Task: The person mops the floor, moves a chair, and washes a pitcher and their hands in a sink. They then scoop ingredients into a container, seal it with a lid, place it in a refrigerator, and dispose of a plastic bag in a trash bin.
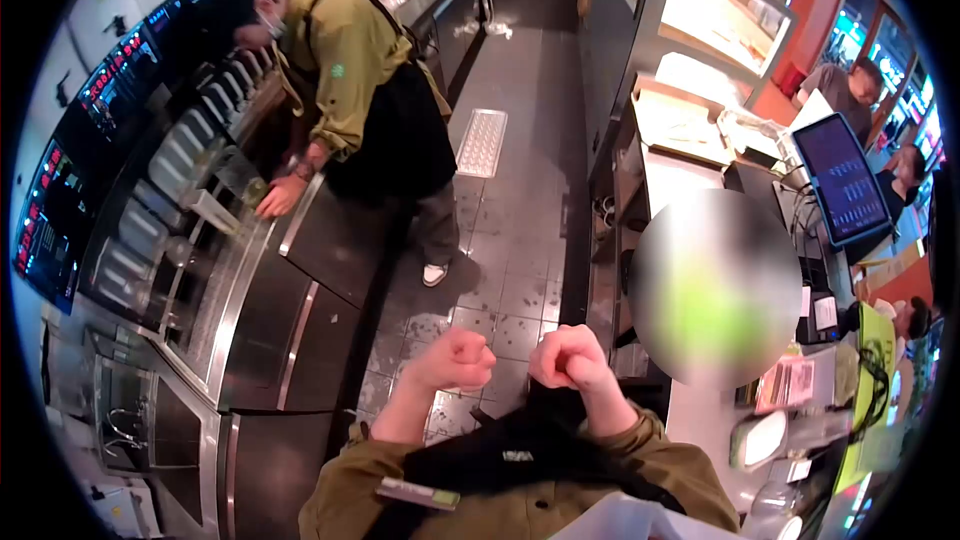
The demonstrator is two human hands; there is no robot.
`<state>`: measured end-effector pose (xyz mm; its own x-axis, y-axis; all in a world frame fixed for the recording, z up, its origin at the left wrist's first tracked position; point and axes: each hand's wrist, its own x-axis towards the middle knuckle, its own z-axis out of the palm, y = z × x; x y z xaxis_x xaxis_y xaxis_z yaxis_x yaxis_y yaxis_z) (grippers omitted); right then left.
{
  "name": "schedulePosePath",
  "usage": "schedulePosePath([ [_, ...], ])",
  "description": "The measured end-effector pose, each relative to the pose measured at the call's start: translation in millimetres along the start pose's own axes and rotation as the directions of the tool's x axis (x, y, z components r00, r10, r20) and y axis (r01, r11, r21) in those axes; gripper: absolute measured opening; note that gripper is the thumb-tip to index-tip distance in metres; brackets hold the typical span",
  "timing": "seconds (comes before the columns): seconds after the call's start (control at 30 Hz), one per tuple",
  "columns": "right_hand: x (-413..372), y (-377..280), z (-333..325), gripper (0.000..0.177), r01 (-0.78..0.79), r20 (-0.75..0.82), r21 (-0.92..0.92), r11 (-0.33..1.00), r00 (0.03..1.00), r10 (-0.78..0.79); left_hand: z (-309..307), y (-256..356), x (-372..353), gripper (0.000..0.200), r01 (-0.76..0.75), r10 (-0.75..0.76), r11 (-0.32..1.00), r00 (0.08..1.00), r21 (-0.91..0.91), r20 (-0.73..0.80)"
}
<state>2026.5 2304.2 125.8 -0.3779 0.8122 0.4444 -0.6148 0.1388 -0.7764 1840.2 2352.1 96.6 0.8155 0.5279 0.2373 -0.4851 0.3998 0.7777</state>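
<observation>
running down your left side is the long dark steel counter (pixel 300 270) with its row of dispensers. beside it lies the grey tiled floor (pixel 510 240), where a co-worker in an olive shirt and dark apron (pixel 370 90) leans over that counter with one hand resting on it. closer in, the black fabric apron (pixel 520 455) lies on your own chest at the bottom of the view, over an olive shirt, and its bib narrows to a top just under your fists. its long axis runs along your body, and the narrow top points away from you toward the floor ahead. judge it light, soft and limp, neither slippery nor fragile. it would sag wherever it is let go, so the top hem or a strap looks the surest place to grip. your left hand (pixel 458 358) and right hand (pixel 568 355) are both curled into fists with the fingers pressed together, side by side but apart. the right fist sits at the bib's top, though you cannot tell whether it pinches cloth.
</observation>
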Motion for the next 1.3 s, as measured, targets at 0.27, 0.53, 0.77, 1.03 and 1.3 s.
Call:
schedulePosePath([
  [0.27, 145.5, -28.9, -256.7, 0.028, -0.054, -0.242, 0.34, 0.939, 0.96, 0.142, -211.3, -3.4, 249.3, 0.026, -0.077, -0.368, 0.523, 0.878, -0.849, -0.306],
  [0.53, 346.7, -9.6, -447.9, 0.036, -0.406, -0.225, 0.074, 0.911, 0.883, 0.411, -326.6, 79.4, 425.8, 0.026, -0.238, -0.133, 0.663, 0.896, -0.71, -0.424],
  [0.77, 537.4, -30.3, -575.6, 0.038, -0.11, 0.084, -0.007, 0.994, 0.99, 0.111, -498.8, 175.4, 587.8, 0.022, -0.255, 0.292, 0.955, 0.9, 0.152, -0.324],
  [1.03, 709.8, -42.3, -715.1, 0.037, -0.131, -0.115, 0.024, 0.991, 0.984, 0.133, -619.2, 310.0, 765.4, 0.027, 0.157, -0.173, 0.976, 0.981, 0.153, 0.093],
  [1.3, 885.9, 11.7, -928.6, 0.027, -0.217, -0.27, 0.204, 0.954, 0.925, 0.268, -861.1, 301.6, 862.8, 0.016, 0.302, 0.177, 0.399, 0.901, 0.866, -0.396],
])
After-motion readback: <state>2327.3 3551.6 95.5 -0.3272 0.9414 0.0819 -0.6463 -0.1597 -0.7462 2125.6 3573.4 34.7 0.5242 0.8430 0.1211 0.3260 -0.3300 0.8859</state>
